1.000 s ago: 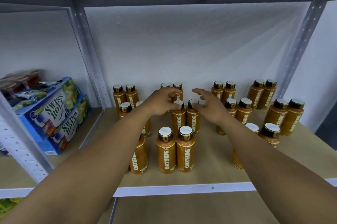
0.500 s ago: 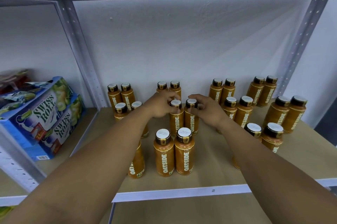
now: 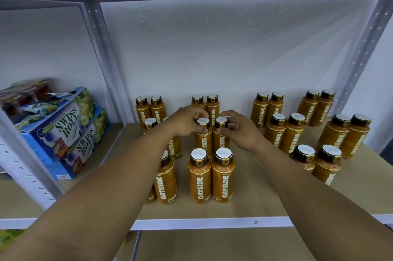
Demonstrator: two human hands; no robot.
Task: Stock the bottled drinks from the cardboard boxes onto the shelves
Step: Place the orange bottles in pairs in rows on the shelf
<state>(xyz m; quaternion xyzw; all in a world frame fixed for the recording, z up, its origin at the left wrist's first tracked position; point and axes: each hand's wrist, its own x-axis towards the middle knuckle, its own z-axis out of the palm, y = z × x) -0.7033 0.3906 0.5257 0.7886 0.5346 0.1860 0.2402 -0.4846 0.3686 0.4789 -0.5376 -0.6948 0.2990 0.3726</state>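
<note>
Several orange Oatside bottles with dark caps stand upright in pairs on the wooden shelf (image 3: 244, 203). My left hand (image 3: 182, 121) pinches the cap of the middle-row left bottle (image 3: 203, 139). Beside it, my right hand (image 3: 240, 131) grips the neck of the middle-row right bottle (image 3: 221, 140). Both of these bottles stand on the shelf, touching each other. A front pair (image 3: 211, 177) stands just before them, a back pair (image 3: 212, 104) against the wall behind.
Grey metal uprights (image 3: 106, 56) frame the bay. Blue Swiss Roll boxes (image 3: 66, 131) lie on the neighbouring shelf at left. More bottle pairs (image 3: 344, 135) fill the right side. The white front rail (image 3: 212, 223) edges the shelf; a lower shelf shows beneath.
Both hands came down from hovering with spread fingers onto the middle pair's caps and closed on them. The camera view shifted slightly lower and closer.
</note>
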